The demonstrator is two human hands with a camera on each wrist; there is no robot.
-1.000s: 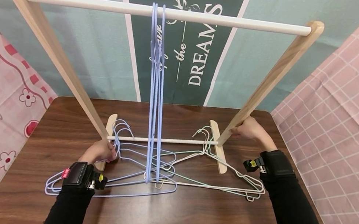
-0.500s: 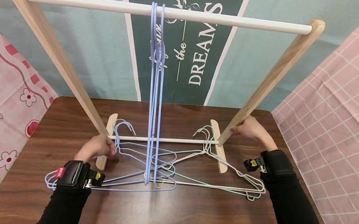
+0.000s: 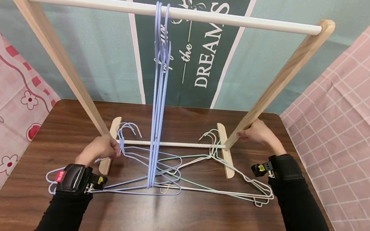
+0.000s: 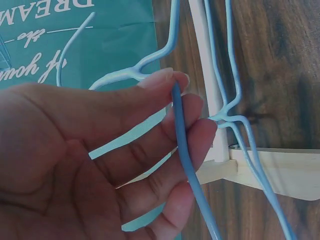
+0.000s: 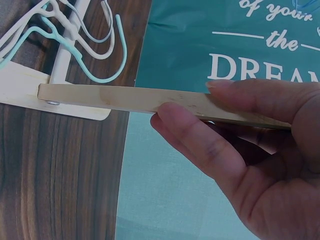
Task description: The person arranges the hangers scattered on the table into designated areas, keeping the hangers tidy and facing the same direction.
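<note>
My left hand (image 3: pixel 102 147) is beside the foot of the left post, among blue wire hangers lying on the table. In the left wrist view, its thumb and fingers pinch one blue hanger (image 4: pixel 183 142) by the wire. Other blue hangers (image 4: pixel 270 195) lie just beyond it, over the lower bar. My right hand (image 3: pixel 256 132) grips the right wooden post (image 5: pixel 125 98) of the garment rack near its foot, thumb on one side and fingers on the other. Several blue hangers (image 3: pixel 162 53) hang together from the white top rail (image 3: pixel 239 21).
White and pale green hangers (image 3: pixel 228 192) lie overlapped on the brown table (image 3: pixel 122 229), their hooks by the rack's right foot (image 3: pixel 227 164). A white lower bar (image 3: pixel 188 145) joins the posts. A green printed cloth (image 3: pixel 189 92) hangs behind.
My left hand has shifted slightly left and up with the blue hanger, and the lying blue hangers have moved a little. The hanging ones have swung slightly. My right hand stays put.
</note>
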